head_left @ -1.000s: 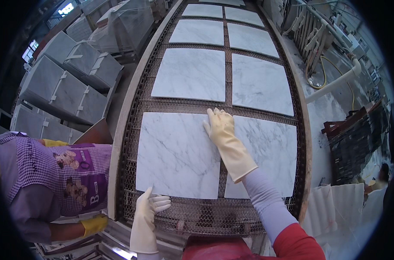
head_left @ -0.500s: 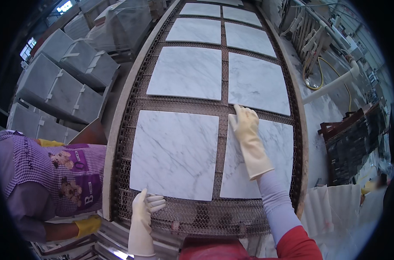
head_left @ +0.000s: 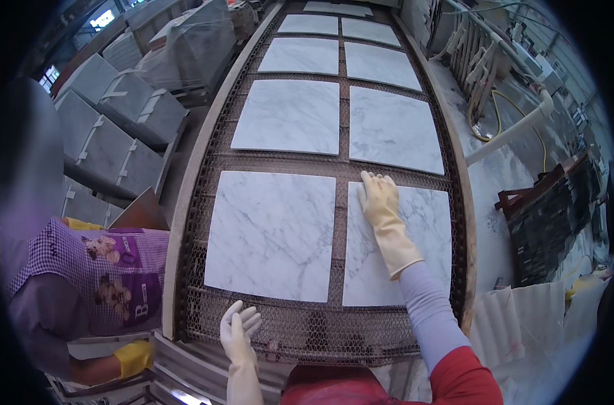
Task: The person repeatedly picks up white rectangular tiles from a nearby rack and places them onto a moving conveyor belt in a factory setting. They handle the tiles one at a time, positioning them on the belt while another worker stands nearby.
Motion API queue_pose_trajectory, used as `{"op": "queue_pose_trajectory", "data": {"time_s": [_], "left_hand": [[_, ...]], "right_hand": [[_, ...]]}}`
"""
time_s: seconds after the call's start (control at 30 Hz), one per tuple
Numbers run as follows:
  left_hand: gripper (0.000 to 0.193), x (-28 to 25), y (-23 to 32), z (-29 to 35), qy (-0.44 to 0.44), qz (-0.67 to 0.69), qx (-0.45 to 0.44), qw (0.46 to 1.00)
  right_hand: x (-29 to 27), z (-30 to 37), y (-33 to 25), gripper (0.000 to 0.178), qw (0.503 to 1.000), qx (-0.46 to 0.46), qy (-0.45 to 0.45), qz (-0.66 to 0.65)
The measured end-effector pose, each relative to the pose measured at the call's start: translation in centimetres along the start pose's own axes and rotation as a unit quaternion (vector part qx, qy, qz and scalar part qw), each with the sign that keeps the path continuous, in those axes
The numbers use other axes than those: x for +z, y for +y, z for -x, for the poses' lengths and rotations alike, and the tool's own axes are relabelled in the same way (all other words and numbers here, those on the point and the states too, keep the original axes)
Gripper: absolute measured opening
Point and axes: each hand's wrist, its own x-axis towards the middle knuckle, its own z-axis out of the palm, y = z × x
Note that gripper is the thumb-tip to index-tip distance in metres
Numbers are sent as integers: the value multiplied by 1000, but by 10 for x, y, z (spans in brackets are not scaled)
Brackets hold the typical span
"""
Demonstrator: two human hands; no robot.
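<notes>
Cream rubber gloves cover both my hands. My right hand (head_left: 382, 202) lies on the near right marble tile (head_left: 421, 246), its fingertips bent slightly over the far edge. This tile is square and white with grey veins. A similar near left marble tile (head_left: 273, 229) lies beside it across a narrow gap. Just in front of that tile's near left corner, my left hand (head_left: 239, 331) hovers over the mesh, open and holding nothing, with the fingers apart. Both tiles rest flat on a metal mesh conveyor belt (head_left: 286, 331).
More white tiles (head_left: 286, 115) lie in two columns farther up the belt. At left stands a co-worker in a purple checked apron (head_left: 128, 277) and yellow gloves (head_left: 132, 358). Strapped stone stacks (head_left: 104, 145) fill the left side. A pale pipe (head_left: 513, 135) and dark rack (head_left: 546, 216) stand at right.
The near right tile has slid slightly toward me relative to the left one, with my right hand on it. My left hand has drawn back from the left tile's corner. The co-worker leans differently.
</notes>
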Motion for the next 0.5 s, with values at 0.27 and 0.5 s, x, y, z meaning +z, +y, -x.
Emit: {"op": "queue_pose_trajectory", "data": {"time_s": [0.27, 0.5], "left_hand": [[30, 33, -19, 56, -128, -328, 421, 836], [47, 135, -41, 16, -244, -589, 556, 534]], "right_hand": [[-28, 41, 96, 36, 993, 64, 80, 50], [-30, 34, 94, 32, 990, 116, -3, 81]]}}
